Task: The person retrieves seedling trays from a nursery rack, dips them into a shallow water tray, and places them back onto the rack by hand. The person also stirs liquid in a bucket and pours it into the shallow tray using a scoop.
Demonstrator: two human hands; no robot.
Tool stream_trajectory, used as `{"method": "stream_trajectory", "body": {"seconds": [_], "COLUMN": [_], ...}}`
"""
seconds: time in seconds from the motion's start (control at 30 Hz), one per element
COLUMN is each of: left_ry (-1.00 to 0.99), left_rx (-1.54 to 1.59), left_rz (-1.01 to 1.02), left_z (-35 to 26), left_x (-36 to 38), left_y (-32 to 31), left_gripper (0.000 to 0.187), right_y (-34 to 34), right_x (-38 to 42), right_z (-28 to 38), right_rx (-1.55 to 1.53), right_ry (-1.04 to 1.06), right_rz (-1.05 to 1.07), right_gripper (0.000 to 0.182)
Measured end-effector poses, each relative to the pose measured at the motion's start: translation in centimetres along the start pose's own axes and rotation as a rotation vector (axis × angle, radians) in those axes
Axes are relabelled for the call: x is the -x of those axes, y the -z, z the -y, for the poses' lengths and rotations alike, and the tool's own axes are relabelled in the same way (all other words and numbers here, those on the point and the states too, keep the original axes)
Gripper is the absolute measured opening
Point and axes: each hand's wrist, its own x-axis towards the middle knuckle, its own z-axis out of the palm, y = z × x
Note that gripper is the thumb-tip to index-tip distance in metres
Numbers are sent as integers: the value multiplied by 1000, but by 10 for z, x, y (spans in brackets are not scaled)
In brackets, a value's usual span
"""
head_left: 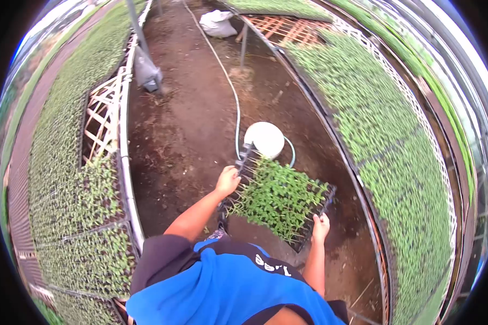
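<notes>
A black seedling tray [329, 196] full of leafy green seedlings [282, 192] is held out in front of my body, above the dirt path. My left hand [229, 180] is closed on the tray's left edge. On the opposite side, my right hand [320, 227] grips the right edge near the front corner. The tray sits at an angle in the view, and its plants hide most of its top. Fingers under the rim are hidden on both sides.
Long benches of seedling trays [92, 200] [396, 179] line both sides of the dirt path [179, 108]. Just beyond the tray stands a white round container [264, 140], beside a hose [222, 67] along the ground. Bags [146, 70] [218, 24] are farther off.
</notes>
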Motion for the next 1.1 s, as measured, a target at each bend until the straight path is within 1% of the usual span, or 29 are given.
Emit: {"method": "stream_trajectory", "body": {"seconds": [0.03, 0.07, 0.1, 0.13, 0.17, 0.2, 0.23, 0.27, 0.3, 0.33, 0.37, 0.4, 0.47, 0.5, 0.53, 0.6, 0.63, 0.67, 0.73, 0.77, 0.8, 0.87, 0.93, 0.97, 1.03, 1.07, 1.1], "left_ry": [51, 94, 98, 91, 162, 230, 251, 277, 294, 317, 375, 435, 489, 407, 459, 533, 574, 585, 605, 614, 582, 654, 633, 633, 628, 623, 628], "left_rx": [-20, -41, -129, -211, -141, -68, -167, -268, -258, -248, -205, -166, -144, -220, -202, -106, -92, -39, -75, -68, -131, -36, 13, -3, -55, -79, -25], "left_rz": [-62, -119, -190, -260, -353, -443, -467, -491, -542, -594, -637, -680, -781, -832, -852, -919, -904, -937, -939, -963, -952, -991, -1011, -1008, -957, -930, -939], "left_z": [16, 29, 48, 66, 81, 97, 108, 117, 122, 126, 134, 135, 135, 162, 185, 203, 210, 210, 235, 229, 244, 251, 259, 267, 282, 284, 280], "left_x": [-7, -15, -21, -27, -32, -37, -42, -44, -50, -55, -60, -68, -89, -97, -104, -134, -149, -169, -200, -223, -240, -274, -314, -334, -383, -411, -443], "left_y": [30, 62, 87, 110, 130, 152, 173, 193, 210, 224, 235, 247, 264, 269, 272, 280, 286, 291, 303, 309, 320, 328, 337, 343, 355, 363, 366], "left_gripper": [20, 20, 21, 22, 21, 20, 19, 18, 18, 18, 18, 18, 19, 26, 33, 33, 34, 34, 32, 26, 20, 17, 18, 23, 27, 29, 32], "right_y": [-40, -82, -121, -159, -196, -236, -274, -303, -336, -360, -392, -417, -462, -491, -516, -561, -588, -612, -657, -677, -700, -737, -769, -785, -820, -835, -847], "right_x": [-16, -20, -34, -36, -47, -54, -61, -64, -71, -75, -86, -92, -104, -111, -123, -145, -158, -169, -195, -209, -222, -245, -270, -281, -308, -322, -337], "right_z": [11, 56, 71, 107, 120, 133, 143, 164, 176, 199, 203, 220, 251, 257, 263, 283, 289, 299, 320, 331, 344, 363, 380, 387, 399, 408, 418], "right_rx": [-101, -18, -28, -106, -79, -84, -95, -174, -205, -191, -175, -140, -197, -194, -204, -171, -175, -197, -148, -152, -167, -179, -198, -211, -256, -258, -258], "right_ry": [-20, 119, 193, 172, 254, 277, 267, 251, 269, 291, 229, 317, 420, 468, 479, 507, 548, 496, 579, 587, 594, 599, 581, 576, 607, 589, 573], "right_rz": [72, 118, 202, 250, 299, 345, 361, 430, 480, 544, 598, 588, 622, 625, 669, 749, 759, 778, 810, 825, 837, 863, 885, 877, 839, 833, 824], "right_gripper": [21, 20, 22, 24, 23, 20, 23, 23, 23, 24, 25, 27, 28, 28, 28, 27, 29, 31, 31, 30, 30, 31, 31, 31, 31, 31, 31]}}
